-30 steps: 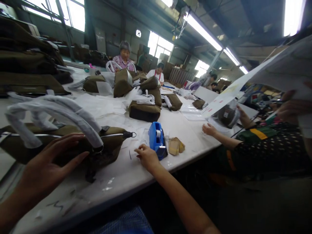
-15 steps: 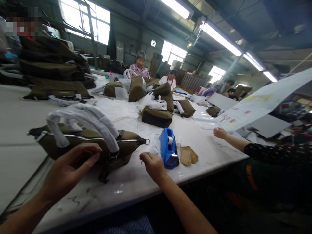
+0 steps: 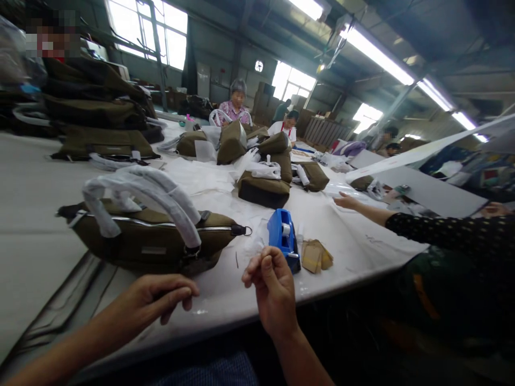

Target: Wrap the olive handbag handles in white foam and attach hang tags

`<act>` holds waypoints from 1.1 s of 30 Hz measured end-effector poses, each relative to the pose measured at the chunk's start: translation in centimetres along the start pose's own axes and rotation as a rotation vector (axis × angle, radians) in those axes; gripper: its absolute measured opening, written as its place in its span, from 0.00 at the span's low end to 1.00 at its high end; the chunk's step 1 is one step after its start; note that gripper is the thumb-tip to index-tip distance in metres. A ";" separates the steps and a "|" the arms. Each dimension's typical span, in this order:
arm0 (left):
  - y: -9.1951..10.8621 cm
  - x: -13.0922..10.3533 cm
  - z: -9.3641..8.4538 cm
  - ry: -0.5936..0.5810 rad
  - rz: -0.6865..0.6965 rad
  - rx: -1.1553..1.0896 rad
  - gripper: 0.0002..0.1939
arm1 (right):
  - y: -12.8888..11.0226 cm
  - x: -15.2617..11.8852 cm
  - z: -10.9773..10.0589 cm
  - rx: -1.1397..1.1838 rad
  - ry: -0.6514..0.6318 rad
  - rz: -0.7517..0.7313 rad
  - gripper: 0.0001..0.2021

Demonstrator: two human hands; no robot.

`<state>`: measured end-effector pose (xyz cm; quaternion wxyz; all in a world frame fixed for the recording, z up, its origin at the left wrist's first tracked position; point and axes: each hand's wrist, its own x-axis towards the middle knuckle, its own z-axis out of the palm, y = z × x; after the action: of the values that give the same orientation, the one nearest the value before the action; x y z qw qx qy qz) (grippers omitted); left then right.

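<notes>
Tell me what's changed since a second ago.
Your left hand has drawn back toward you from the front of the olive bag. Your right hand has also come back toward you, fingertips together; whether they hold anything is unclear. The large sheet at right has tipped nearly edge-on. The bag, blue dispenser and brown tags look unmoved.
</notes>
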<state>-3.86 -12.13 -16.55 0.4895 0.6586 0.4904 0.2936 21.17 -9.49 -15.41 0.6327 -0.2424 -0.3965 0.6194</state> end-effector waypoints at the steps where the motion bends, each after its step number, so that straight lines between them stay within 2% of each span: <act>1: -0.6 -0.2 -0.3 0.040 -0.029 0.021 0.24 | 0.1 0.0 -0.8 -0.054 0.055 -0.003 0.12; 3: -1.5 -0.7 -0.6 0.082 -0.072 0.061 0.26 | 0.4 -0.4 -2.0 -0.257 0.125 -0.046 0.09; 5: -1.8 -1.0 -0.6 0.083 -0.084 0.102 0.26 | 0.9 -1.1 -2.4 -0.580 0.145 -0.217 0.08; 7: -1.5 -1.1 -0.1 0.069 -0.046 0.155 0.24 | 1.6 -1.9 -2.1 -0.873 0.052 -0.500 0.17; 9: -0.9 -1.0 0.5 0.069 0.028 0.202 0.22 | 2.4 -2.5 -1.2 -1.023 -0.145 -0.676 0.20; 11: -0.3 -0.8 1.0 0.083 0.107 0.233 0.19 | 3.1 -2.8 -0.3 -1.050 -0.321 -0.658 0.15; 12: 0.0 -0.8 1.2 0.089 0.134 0.243 0.19 | 3.5 -2.8 0.0 -1.044 -0.360 -0.608 0.12; 16: 0.5 -0.7 1.3 0.139 0.203 0.271 0.17 | 4.2 -2.1 0.3 -0.951 -0.326 -0.471 0.07; 18: 0.3 -0.7 0.9 0.291 0.225 0.309 0.17 | 4.2 -1.5 0.1 -0.948 -0.242 -0.468 0.07; 21: -0.2 -0.7 0.2 0.636 0.206 0.429 0.21 | 4.2 -0.5 -0.2 -1.057 -0.131 -0.515 0.08; 23: -0.4 -0.6 -0.2 0.768 0.192 0.501 0.24 | 4.5 0.0 -0.3 -1.145 -0.109 -0.544 0.08; 33: -0.8 -0.1 0.5 0.754 0.230 0.545 0.26 | 5.3 0.8 1.0 -1.297 -0.140 -0.555 0.08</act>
<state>-3.77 -12.35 -17.48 0.0512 0.6604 0.6170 0.4249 17.17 -8.32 -18.96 0.4682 -0.4199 -0.7724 0.0887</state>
